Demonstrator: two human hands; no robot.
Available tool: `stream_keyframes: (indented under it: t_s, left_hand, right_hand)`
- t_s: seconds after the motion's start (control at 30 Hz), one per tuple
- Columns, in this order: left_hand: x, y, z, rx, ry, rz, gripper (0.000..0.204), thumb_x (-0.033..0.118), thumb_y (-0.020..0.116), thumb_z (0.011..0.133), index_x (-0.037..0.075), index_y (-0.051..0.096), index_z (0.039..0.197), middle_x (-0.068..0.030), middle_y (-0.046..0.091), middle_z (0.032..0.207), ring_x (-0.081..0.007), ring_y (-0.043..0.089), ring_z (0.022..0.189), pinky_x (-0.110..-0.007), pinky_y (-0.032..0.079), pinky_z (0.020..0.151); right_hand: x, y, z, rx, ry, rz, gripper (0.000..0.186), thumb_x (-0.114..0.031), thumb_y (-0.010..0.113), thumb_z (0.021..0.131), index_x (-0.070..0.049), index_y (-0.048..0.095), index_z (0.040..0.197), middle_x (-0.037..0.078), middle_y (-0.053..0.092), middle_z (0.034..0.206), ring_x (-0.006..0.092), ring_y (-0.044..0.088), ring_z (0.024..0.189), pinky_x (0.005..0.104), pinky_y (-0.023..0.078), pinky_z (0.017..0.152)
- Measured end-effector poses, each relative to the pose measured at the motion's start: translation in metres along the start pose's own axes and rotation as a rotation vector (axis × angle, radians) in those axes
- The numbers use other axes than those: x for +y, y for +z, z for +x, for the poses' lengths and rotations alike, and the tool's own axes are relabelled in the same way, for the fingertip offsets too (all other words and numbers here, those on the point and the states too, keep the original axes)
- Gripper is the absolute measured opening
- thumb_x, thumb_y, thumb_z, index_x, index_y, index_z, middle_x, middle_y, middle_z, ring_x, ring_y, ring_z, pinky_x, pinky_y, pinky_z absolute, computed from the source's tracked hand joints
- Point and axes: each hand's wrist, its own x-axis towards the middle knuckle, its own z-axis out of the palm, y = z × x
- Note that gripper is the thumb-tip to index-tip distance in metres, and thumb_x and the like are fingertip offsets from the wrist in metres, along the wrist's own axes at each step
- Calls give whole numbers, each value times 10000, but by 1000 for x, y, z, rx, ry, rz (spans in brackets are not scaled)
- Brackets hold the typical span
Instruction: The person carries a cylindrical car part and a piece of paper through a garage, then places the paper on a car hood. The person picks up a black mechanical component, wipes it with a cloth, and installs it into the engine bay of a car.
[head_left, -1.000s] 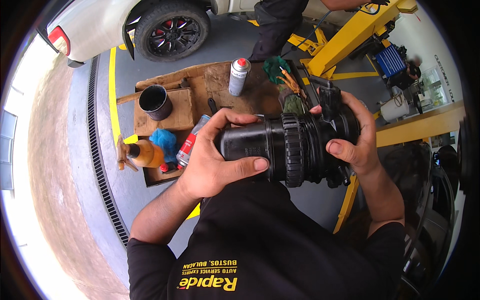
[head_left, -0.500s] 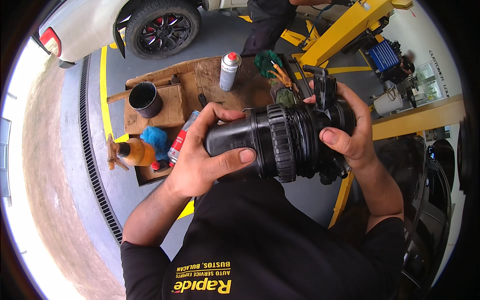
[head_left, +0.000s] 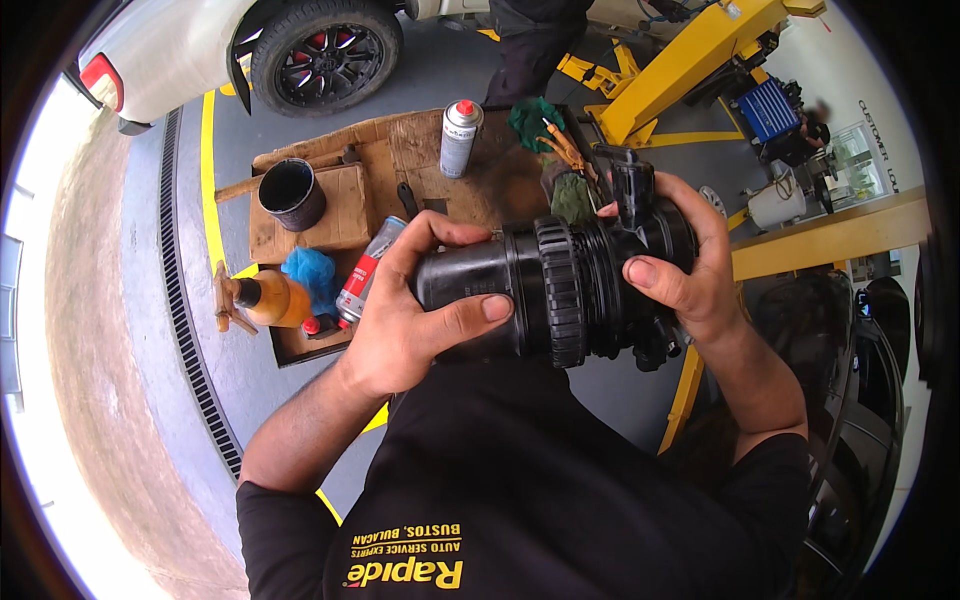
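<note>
The right hand (head_left: 704,288) has moved slightly nearer the left hand (head_left: 402,325), both gripping the black tube (head_left: 465,278), whose ends seem closer.

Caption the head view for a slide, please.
Left hand and right hand hold a black cylindrical housing, a cardboard-lined tray beyond.

Grey floor (head_left: 440,75), yellow line (head_left: 209,170), slotted drain (head_left: 175,250) — and white glare (head_left: 60,530) at left, probably daylight.

Smooth, glossy plastic canister (head_left: 465,275), ribbed plastic collar (head_left: 562,292), matt cardboard box (head_left: 343,212), matt cloth shirt (head_left: 560,480)
</note>
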Motion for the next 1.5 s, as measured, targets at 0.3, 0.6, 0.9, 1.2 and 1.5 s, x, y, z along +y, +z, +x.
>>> stream_keyframes:
  t_s: [0.3, 0.6, 0.9, 1.2, 1.5]
  left_hand:
    - [-11, 4, -8, 13, -8, -78, 540, 145, 834, 818, 31, 501, 1227, -70, 583, 1138, -138, 599, 1043, -299, 498, 931]
    - [-23, 5, -18, -98, 356, 268, 624, 167, 833, 762, -16, 484, 1247, -147, 532, 1215, -201, 526, 1163, -365, 425, 1020]
    - [-28, 21, -13, 133, -93, -470, 753, 312, 720, 819, -10, 402, 1422, -203, 508, 1371, -296, 527, 1287, -424, 408, 1115]
    - [-20, 19, -24, -344, 59, -135, 618, 291, 740, 790, -40, 468, 1235, -403, 451, 1402, -450, 503, 1340, -540, 397, 1132]
    - [-14, 28, -15, -495, 351, 63, 687, 287, 765, 723, -73, 472, 1229, -429, 471, 1348, -482, 517, 1311, -544, 418, 1107]
  right_hand:
    - [4, 6, -8, 41, -6, 26, 614, -156, 831, 757, 37, 566, 1276, 73, 675, 1075, 115, 650, 953, 281, 535, 876]
    - [28, -8, -25, -56, -207, 78, 820, -202, 869, 686, 86, 480, 1348, 147, 663, 1161, 189, 658, 1057, 337, 531, 961]
    - [24, -12, -38, -109, -584, -222, 821, -247, 926, 628, 48, 517, 1276, 164, 663, 1141, 310, 666, 1010, 424, 558, 914]
    - [3, -13, -78, -150, -619, -261, 650, -286, 948, 669, -76, 564, 1149, 95, 659, 1145, 341, 651, 1028, 521, 602, 913]
    - [3, -20, -91, -132, -821, -241, 440, -238, 888, 791, -131, 594, 1101, 72, 669, 1140, 329, 655, 1097, 565, 574, 983]
